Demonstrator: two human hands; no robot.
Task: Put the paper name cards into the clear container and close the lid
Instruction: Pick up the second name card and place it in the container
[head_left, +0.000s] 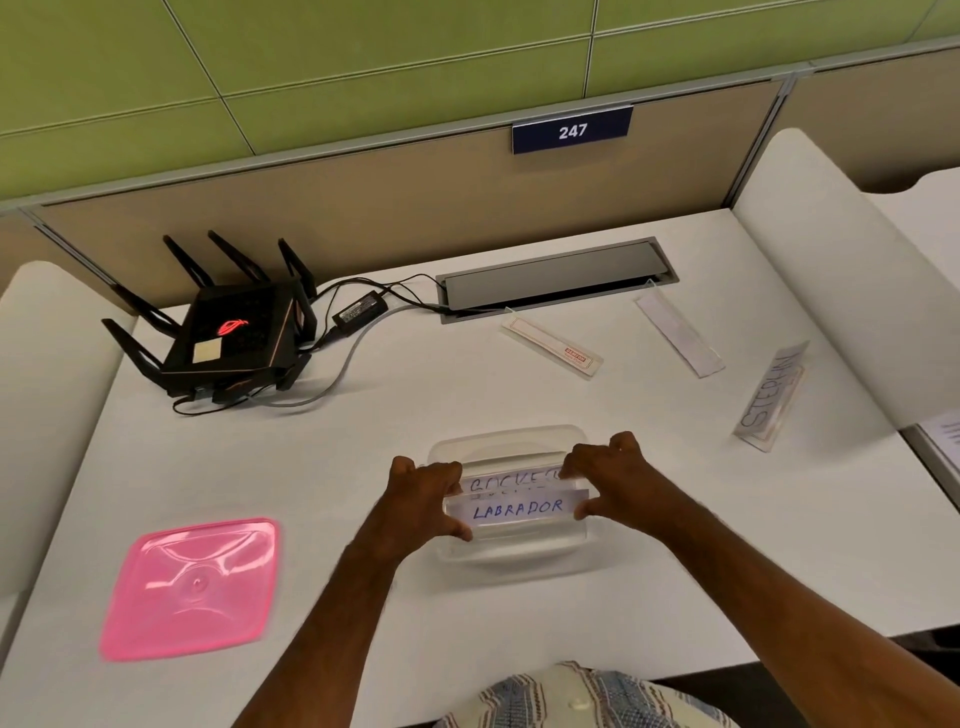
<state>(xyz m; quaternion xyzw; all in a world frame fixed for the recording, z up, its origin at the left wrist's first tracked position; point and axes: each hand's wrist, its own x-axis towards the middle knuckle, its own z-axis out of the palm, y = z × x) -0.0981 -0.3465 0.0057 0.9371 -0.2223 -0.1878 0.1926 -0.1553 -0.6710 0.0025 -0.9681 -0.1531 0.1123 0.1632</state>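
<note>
The clear container stands open on the white desk in front of me. My left hand and my right hand each pinch one end of a white paper card reading LABRADOR, holding it over the container's opening. Just behind it, inside the container, lies another card with blue writing, partly hidden by my fingers. The pink lid lies flat on the desk to the left, apart from the container. A clear name holder reading STEPHAN stands at the right.
A black router with antennas and cables sits at the back left. A grey cable hatch is set into the desk's rear. Two flat clear holders lie behind the container. White dividers flank the desk.
</note>
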